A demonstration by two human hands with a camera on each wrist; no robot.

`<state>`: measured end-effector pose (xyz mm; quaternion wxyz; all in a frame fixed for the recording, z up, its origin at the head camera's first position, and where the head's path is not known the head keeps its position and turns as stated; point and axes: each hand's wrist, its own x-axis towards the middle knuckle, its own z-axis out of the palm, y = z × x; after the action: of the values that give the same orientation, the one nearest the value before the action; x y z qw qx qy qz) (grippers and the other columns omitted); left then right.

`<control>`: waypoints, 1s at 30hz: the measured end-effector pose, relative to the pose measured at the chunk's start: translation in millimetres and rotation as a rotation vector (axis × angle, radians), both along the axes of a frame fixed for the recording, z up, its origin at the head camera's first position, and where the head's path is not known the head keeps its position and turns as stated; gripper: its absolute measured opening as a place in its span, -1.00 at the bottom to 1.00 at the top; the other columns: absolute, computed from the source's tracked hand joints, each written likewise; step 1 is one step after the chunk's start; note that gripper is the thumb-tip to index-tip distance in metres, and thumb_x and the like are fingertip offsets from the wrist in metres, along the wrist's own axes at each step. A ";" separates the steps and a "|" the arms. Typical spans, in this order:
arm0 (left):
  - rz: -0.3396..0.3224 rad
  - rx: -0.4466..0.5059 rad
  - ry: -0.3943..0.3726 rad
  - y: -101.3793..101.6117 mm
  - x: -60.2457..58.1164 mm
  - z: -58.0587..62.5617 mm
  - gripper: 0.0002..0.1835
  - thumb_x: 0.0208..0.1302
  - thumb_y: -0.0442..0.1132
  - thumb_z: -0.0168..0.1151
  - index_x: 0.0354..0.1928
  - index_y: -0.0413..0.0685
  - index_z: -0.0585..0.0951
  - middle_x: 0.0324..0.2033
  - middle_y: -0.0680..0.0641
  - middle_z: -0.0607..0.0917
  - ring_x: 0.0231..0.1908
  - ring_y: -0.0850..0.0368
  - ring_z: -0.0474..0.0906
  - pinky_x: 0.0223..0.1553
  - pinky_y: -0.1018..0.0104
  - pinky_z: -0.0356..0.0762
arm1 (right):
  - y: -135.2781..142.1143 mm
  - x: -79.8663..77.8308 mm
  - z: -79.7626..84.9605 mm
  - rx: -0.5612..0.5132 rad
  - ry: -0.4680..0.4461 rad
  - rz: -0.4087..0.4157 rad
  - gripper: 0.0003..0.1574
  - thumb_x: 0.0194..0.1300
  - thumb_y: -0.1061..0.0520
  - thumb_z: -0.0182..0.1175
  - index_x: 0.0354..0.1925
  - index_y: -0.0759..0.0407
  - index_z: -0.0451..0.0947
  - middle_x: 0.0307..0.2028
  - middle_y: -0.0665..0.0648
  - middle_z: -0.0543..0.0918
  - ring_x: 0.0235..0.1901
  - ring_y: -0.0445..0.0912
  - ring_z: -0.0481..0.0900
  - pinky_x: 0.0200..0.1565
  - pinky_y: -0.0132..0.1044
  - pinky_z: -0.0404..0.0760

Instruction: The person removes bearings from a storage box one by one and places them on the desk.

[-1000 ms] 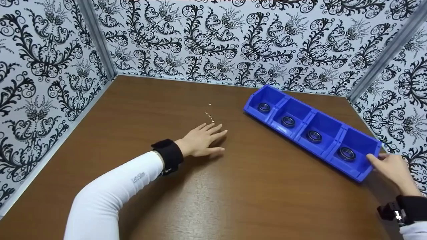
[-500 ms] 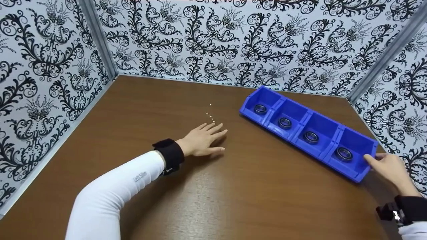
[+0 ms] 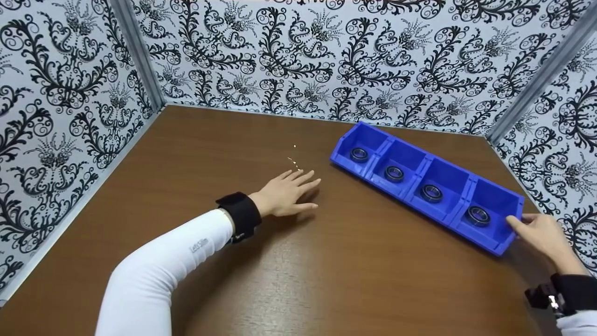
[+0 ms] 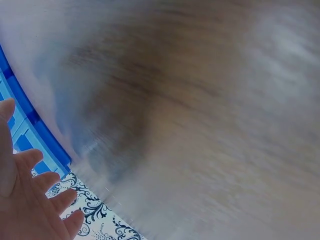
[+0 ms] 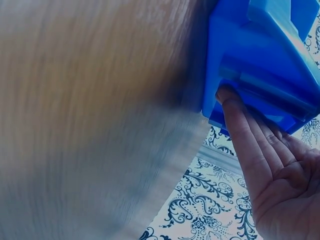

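A long blue parts bin [image 3: 405, 205] with a row of compartments stands slantwise on the right half of the table. In its compartments lie black-sealed ball bearings: a far-left bearing [image 3: 359, 155], two middle ones, and a near-right bearing [image 3: 478, 216]. My right hand [image 3: 545, 237] grips the bin's right end wall, thumb over the rim. In the right wrist view, straight fingers [image 5: 245, 135] reach under the ledge of that wall. My left hand [image 3: 288, 193] is palm down over the middle of the table with fingers spread, apart from the bin and holding nothing.
The brown wooden table [image 3: 233, 149] is bounded by patterned black-and-white walls [image 3: 298, 60] at the back and both sides. Small white marks [image 3: 295, 163] lie just beyond the left fingertips. Each wrist wears a black band [image 3: 240, 216].
The blue bin, with the bearings in it, has shifted left toward the middle, its right end led by my right hand. The left hand has moved only slightly.
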<state>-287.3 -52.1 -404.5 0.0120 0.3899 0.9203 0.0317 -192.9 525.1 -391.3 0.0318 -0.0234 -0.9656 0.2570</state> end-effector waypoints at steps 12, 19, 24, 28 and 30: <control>0.034 0.016 0.005 2.9 -6.0 -2.1 -0.18 0.58 0.30 -0.07 0.65 -0.02 0.16 0.60 -0.18 0.19 0.57 -0.20 0.10 0.55 -0.08 0.01 | -3.7 -0.7 2.3 0.015 -0.024 0.018 -0.30 0.58 0.09 0.04 0.09 0.88 0.33 -0.38 0.49 0.71 -0.55 -0.06 0.64 -0.49 -0.31 0.58; 0.079 0.044 -0.015 3.2 -10.1 -1.9 -0.18 0.58 0.31 -0.09 0.66 0.00 0.14 0.61 -0.16 0.16 0.58 -0.19 0.09 0.56 -0.03 0.01 | -4.9 -1.2 0.9 0.013 -0.009 0.017 -0.30 0.57 0.09 0.05 0.09 0.87 0.35 -0.40 0.46 0.72 -0.56 -0.09 0.63 -0.47 -0.35 0.57; 0.114 0.071 -0.018 3.4 -14.3 -1.6 -0.16 0.58 0.32 -0.08 0.65 -0.04 0.15 0.61 -0.18 0.18 0.57 -0.21 0.10 0.55 -0.03 0.03 | -8.0 -0.7 0.6 0.022 0.000 0.009 -0.26 0.56 0.06 0.07 0.10 0.87 0.36 -0.45 0.37 0.73 -0.58 -0.08 0.61 -0.47 -0.35 0.54; 0.139 0.117 -0.027 4.3 -18.1 -1.5 -0.16 0.57 0.30 -0.05 0.64 -0.10 0.17 0.59 -0.21 0.20 0.56 -0.22 0.12 0.54 -0.04 0.07 | -11.8 0.5 -0.3 0.033 0.014 0.007 -0.29 0.55 0.06 0.09 0.08 0.85 0.38 -0.47 0.34 0.73 -0.61 -0.09 0.57 -0.50 -0.34 0.53; 0.149 0.140 -0.033 4.9 -19.6 -1.1 -0.15 0.57 0.28 -0.03 0.63 -0.13 0.17 0.58 -0.22 0.21 0.55 -0.22 0.14 0.53 -0.04 0.09 | -13.7 0.8 -1.1 0.032 0.024 0.011 -0.32 0.54 0.09 0.10 0.06 0.84 0.40 -0.46 0.35 0.73 -0.62 -0.11 0.57 -0.51 -0.33 0.54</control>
<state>-306.9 -47.2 -405.6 -0.0025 0.3197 0.9419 0.1033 -192.1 511.4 -392.4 0.0424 -0.0145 -0.9692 0.2420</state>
